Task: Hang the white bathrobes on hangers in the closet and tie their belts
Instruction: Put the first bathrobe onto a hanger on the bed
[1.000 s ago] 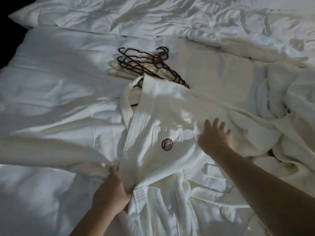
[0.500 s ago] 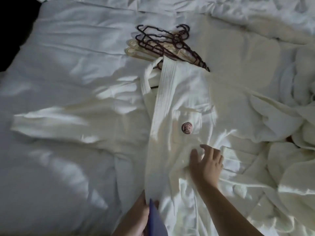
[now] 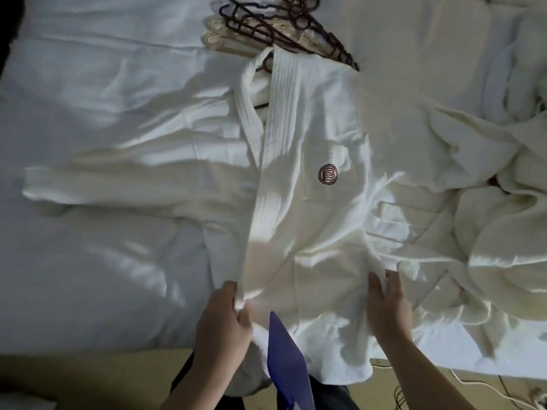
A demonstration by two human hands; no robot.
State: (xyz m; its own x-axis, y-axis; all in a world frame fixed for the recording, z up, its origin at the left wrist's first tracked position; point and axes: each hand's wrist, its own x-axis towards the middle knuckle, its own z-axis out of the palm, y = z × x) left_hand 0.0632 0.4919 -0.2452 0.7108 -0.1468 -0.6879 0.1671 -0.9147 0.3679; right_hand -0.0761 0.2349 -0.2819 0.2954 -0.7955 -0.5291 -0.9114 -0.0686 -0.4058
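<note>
Head view: left hand [image 3: 223,324] pinches the robe [image 3: 307,202] front at the bed's [image 3: 103,261] near edge; right hand [image 3: 387,306] presses flat, fingers spread — best pull the flap smooth and even

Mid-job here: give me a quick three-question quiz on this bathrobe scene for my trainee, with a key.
1. True or false: the bathrobe with the round red emblem already hangs in the closet.
2. Which hand grips the bathrobe's front edge? A) left hand B) right hand C) neither
3. Fill in: the dark hangers lie on the bed at the bathrobe's ____ end.

Key: 1 false, it lies spread on the bed. 2 A; the right hand rests on the cloth with fingers mostly straight. 3 collar.
</note>
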